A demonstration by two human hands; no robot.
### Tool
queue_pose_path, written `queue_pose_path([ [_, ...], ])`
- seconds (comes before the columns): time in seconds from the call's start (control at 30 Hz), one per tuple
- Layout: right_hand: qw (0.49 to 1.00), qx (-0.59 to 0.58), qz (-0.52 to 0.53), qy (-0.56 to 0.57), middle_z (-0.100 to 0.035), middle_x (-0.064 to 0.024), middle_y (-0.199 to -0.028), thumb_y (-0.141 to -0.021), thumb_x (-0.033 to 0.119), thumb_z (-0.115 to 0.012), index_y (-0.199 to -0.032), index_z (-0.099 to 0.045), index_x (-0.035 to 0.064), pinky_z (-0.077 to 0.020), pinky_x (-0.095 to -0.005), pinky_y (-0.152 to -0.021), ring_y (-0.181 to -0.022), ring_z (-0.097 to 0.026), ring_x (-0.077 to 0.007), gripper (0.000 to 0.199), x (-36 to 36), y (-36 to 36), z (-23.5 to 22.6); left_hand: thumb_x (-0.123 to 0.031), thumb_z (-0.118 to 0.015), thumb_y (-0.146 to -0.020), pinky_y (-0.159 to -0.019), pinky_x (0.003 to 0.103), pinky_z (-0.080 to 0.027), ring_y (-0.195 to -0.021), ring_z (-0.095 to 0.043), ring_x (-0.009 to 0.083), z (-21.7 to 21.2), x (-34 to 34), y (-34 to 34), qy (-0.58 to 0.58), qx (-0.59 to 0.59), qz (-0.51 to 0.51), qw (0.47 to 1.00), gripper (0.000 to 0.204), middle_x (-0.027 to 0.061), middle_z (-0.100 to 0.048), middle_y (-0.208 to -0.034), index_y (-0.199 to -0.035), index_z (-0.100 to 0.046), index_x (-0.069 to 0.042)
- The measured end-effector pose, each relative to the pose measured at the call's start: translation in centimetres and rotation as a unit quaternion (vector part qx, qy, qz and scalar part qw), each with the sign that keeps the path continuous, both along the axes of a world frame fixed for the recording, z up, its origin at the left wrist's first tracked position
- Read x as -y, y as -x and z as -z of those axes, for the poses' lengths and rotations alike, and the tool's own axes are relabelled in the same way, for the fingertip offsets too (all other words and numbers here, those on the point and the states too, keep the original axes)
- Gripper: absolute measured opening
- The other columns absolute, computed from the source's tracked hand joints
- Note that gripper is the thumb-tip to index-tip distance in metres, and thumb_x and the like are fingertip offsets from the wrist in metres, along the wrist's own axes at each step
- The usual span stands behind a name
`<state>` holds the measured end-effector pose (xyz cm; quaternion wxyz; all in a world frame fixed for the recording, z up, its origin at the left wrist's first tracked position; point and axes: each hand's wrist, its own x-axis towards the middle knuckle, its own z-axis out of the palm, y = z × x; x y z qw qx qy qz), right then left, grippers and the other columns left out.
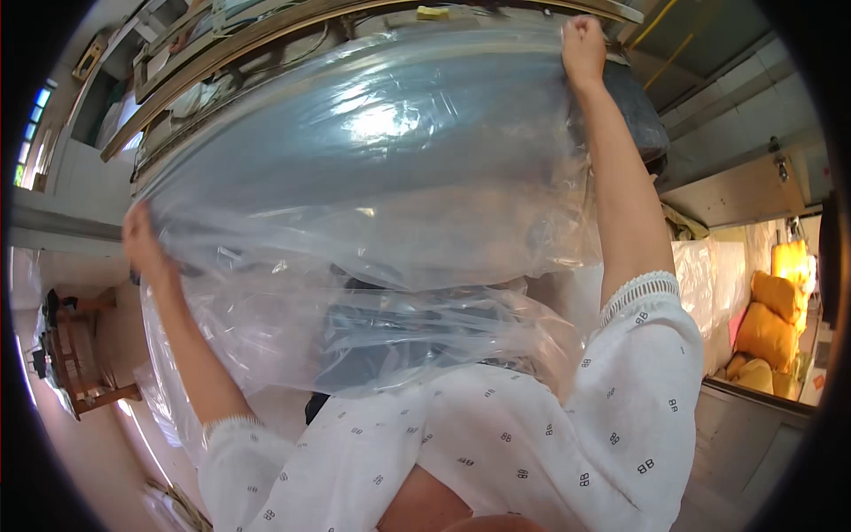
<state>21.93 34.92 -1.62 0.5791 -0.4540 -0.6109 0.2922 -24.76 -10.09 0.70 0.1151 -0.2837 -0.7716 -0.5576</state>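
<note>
A wide sheet of clear plastic film (381, 177) stretches between my two hands, its upper edge pulled fairly taut and its lower part hanging in loose folds toward my body. At the far right corner, my right hand (583, 49) is closed in a fist on the film's edge, arm reaching far forward. Lower on the left side, my left hand (142, 235) grips the opposite edge; it is slightly blurred. A dark bluish surface shows through the film, but I cannot make out what it is.
Behind the film runs a long bench or machine frame with a wooden rail (239, 44); a small yellow block (433, 13) rests on it. A wooden stand (80, 355) is at the left. Yellow-orange bundles (769, 324) are stacked beyond an opening at the right, below a brown board (736, 191).
</note>
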Motion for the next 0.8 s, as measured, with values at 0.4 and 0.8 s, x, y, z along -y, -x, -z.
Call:
queue_pose_path([
  [0.4,0.995,0.085,0.045,-0.021,-0.061,-0.0009,-0.071,-0.074,0.018,-0.067,-0.083,-0.064,0.0053,-0.0438,-0.0257,-0.063,-0.065,-0.054,-0.0105,0.016,-4.2,-0.4,4.0,-0.028,-0.063,-0.081,-0.078,0.021,-0.041,-0.085,-0.056,0.0088,5.8,-12.3,8.4,0.016,0.074,0.080,0.994,0.033,0.0033,-0.064,-0.092,-0.103,-0.064,-0.003],
  [0.8,0.963,0.205,0.156,-0.077,-0.040,-0.0164,-0.100,-0.069,0.026,-0.069,-0.088,-0.045,-0.0002,-0.0332,-0.0345,-0.087,-0.094,-0.040,-0.0279,0.040,-4.6,-0.4,3.8,-0.032,-0.071,-0.071,-0.058,0.023,-0.041,-0.064,-0.048,0.0090,5.8,-12.6,9.4,0.107,-0.061,-0.031,0.992,0.034,0.0008,-0.051,-0.067,-0.077,-0.055,-0.003],
])
